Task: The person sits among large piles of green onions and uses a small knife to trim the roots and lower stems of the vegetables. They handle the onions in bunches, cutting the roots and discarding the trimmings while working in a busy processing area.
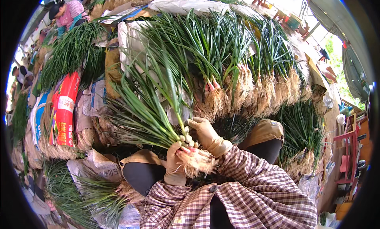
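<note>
My left hand [174, 166], in a pale beige glove, grips a bunch of long-leaved green plants [157, 122] near their pinkish bases. Their tan fibrous roots [197, 163] hang out to the right of that hand. Several small, whitish, rounded bulb-like pieces [187, 139] cluster at the bases, between my two hands. My right hand [206, 135], gloved alike, has its fingers closed at the lower stem of one plant [180, 120] standing up beside the bunch. Its palm side is hidden. Both hands are above my lap, between my bent knees.
Rows of similar bare-root plants [213, 92] lie ahead, with more bundles [299, 140] at right. Printed sacks, one red [66, 110], cover bundles at left. A loose bunch [104, 193] lies lower left. Another person [69, 15] bends upper left. A red chair [346, 160] stands far right.
</note>
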The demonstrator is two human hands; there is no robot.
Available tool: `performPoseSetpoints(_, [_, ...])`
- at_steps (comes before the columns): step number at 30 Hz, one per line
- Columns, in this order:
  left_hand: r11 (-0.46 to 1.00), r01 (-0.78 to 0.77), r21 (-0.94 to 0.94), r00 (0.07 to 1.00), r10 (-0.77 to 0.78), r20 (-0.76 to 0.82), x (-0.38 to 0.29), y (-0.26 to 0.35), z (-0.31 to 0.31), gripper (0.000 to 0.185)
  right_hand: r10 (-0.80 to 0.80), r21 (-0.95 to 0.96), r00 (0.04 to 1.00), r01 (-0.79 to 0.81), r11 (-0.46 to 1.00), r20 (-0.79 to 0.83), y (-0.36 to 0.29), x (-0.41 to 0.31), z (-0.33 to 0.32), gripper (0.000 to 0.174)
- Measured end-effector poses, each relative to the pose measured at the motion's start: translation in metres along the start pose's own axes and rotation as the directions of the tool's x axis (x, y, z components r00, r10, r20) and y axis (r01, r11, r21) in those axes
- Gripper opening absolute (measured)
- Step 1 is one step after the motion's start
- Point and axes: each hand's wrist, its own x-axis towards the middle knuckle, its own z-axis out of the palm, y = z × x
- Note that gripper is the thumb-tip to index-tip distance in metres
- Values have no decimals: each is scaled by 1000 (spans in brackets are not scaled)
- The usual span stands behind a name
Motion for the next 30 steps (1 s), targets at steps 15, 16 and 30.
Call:
performPoseSetpoints(15, [911, -128, -391, 979, 179, 98, 1, 16, -2, 51, -686, -904, 589, 267, -333, 427, -44, 24, -17, 39])
performPoseSetpoints(16, [929, -69, -364, 980, 131, 149, -2, 18, -1, 51, -706, -891, 546, 316, -326, 452, -46, 29, -14, 41])
performPoseSetpoints(30, [997, 53, 62, 991, -45, -127, -7, 2, -6, 24, 88, -53, 939, -75, 996, 332, -19, 19, 15, 14])
